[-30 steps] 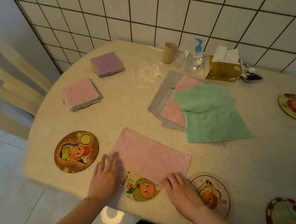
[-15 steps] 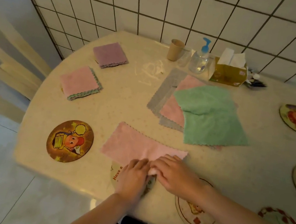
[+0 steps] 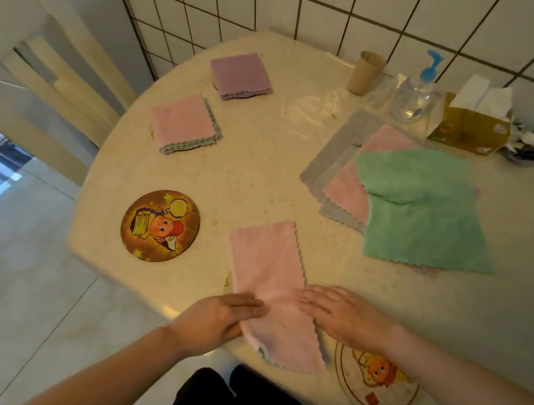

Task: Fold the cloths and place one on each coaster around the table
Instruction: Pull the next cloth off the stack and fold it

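Pink scallop-edged microfibre cloth (image 3: 269, 272) lay folded into a long strip at the near edge of the round cream speckled table (image 3: 263, 174), running from mid-table toward the person, its near end overhanging the rim. Left hand (image 3: 217, 319) held the strip's left near edge, fingers straight on top, thumb apparently underneath; grip not fully visible. Right hand (image 3: 342, 314) rested flat on the table beside the strip's right edge, fingers extended, fingertips touching the cloth, holding nothing.

Strip covered most of one coaster; only a sliver of it showed at the cloth's left edge. Round cartoon coaster with dark starry background (image 3: 160, 225) lay bare to the left, apart from the cloth. Pale cartoon coaster (image 3: 377, 382) sat just right of the strip's near end, under the right wrist.

Folded pink square cloth (image 3: 183, 124) and folded purple square cloth (image 3: 241, 75) each sat on a coaster at far left. Unfolded stack right of centre: green cloth (image 3: 427, 209) uppermost over pink and grey ones.

At the far edge by the tiled wall: tan cup (image 3: 364, 73), clear pump bottle with blue nozzle (image 3: 413, 96), yellow tissue box (image 3: 470, 128)
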Demonstrator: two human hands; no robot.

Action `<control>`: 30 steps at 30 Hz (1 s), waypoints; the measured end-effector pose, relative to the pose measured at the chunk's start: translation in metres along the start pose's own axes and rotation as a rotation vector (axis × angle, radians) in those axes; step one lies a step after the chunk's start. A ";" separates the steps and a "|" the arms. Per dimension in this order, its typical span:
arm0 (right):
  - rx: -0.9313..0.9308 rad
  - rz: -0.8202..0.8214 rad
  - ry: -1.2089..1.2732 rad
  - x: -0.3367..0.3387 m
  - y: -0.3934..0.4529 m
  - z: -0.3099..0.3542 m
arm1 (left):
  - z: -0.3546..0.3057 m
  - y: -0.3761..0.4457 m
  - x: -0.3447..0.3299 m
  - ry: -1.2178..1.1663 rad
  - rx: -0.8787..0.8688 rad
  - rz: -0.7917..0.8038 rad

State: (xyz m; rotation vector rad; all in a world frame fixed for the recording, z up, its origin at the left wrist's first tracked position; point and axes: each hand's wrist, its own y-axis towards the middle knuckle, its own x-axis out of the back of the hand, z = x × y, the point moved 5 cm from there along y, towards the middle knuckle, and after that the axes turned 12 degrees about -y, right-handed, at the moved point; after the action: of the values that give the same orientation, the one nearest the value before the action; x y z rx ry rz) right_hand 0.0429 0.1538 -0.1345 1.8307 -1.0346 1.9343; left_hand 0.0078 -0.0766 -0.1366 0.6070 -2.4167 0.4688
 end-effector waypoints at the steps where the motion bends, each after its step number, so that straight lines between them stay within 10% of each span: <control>1: -0.014 -0.029 -0.012 0.000 0.002 0.001 | -0.002 0.000 0.003 -0.074 0.050 -0.017; 5: -0.118 -0.086 0.046 0.003 0.007 -0.006 | -0.006 0.006 0.012 -0.293 0.211 -0.087; 13: -0.690 -0.142 0.955 0.018 0.039 -0.043 | 0.027 0.018 0.029 -0.826 0.659 -0.589; 30: -0.875 0.096 0.702 0.012 0.068 -0.057 | 0.040 0.033 0.038 -0.613 0.962 -0.763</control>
State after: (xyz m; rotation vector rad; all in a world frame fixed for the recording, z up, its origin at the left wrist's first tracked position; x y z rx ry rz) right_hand -0.0455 0.1408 -0.1398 0.5836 -1.3780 1.5569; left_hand -0.0550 -0.0787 -0.1495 2.2307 -2.0642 1.2165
